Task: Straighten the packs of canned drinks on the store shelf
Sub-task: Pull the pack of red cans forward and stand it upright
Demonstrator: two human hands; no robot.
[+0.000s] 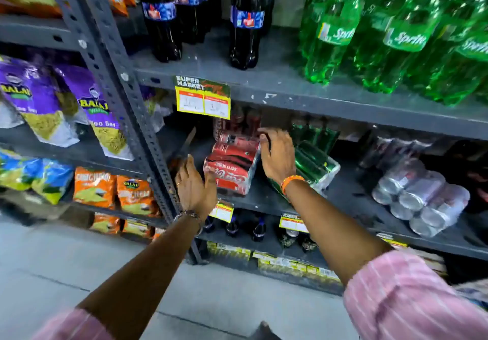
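Note:
A shrink-wrapped pack of red cola cans (pixel 232 165) lies on the grey middle shelf (pixel 351 199), turned at an angle. My right hand (pixel 277 154) rests flat against the pack's right side, fingers curled over its top edge. My left hand (pixel 194 183) hovers open just left of the pack's front corner, fingers spread, nothing in it. A pack of green cans (pixel 315 164) lies tilted right behind my right hand. Further right a pack of silver cans (pixel 420 197) lies skewed near the shelf's front edge.
Dark cola bottles (pixel 244 20) and green Sprite bottles (pixel 396 35) stand on the shelf above. A yellow price tag (pixel 202 97) hangs from that shelf's lip. The grey upright post (pixel 126 94) divides off snack bags (pixel 39 96) at left. Small bottles (pixel 260 227) stand below.

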